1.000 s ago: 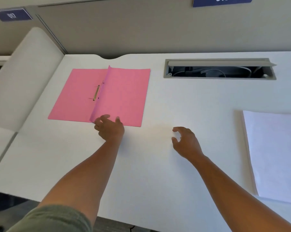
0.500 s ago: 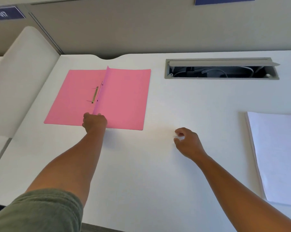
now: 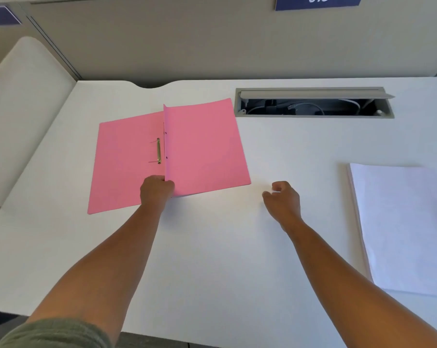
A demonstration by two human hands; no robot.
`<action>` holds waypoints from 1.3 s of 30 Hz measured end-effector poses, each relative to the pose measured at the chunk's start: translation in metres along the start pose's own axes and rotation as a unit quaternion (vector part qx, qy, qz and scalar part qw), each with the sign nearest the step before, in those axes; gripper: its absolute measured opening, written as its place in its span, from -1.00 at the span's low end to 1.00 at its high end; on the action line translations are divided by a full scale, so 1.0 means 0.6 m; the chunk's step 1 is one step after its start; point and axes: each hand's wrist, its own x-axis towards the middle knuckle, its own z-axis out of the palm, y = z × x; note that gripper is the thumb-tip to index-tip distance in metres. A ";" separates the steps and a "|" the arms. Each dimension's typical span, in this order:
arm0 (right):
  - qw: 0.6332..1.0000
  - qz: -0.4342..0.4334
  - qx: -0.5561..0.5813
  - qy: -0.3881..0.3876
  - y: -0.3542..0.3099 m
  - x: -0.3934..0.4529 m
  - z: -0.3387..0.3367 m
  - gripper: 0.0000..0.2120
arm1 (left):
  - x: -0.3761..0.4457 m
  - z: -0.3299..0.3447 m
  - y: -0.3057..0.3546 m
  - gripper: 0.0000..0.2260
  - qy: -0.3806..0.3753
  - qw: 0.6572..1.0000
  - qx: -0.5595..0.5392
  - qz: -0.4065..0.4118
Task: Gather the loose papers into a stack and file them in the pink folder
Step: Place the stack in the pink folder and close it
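While left hand [image 3: 157, 190] grips pink folder [image 3: 202, 146], papers [image 3: 400, 227] lie apart.

left hand [image 3: 156, 192]: arm extended, fingers pinched closed | right hand [image 3: 284, 200]: hovering, fingers loosely curled, empty

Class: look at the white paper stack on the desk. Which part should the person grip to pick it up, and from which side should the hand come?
Probably the stack's left long edge, reached by the right hand, which is empty and closest. The sheets lie flat on the desk, so slide fingers under that edge with the thumb on top. The far right edge runs out of frame.
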 end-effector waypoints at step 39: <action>0.976 -0.103 -0.188 0.050 0.144 -0.023 -0.188 -0.54 | -0.289 0.184 0.132 -0.85 -0.289 0.904 0.298 0.103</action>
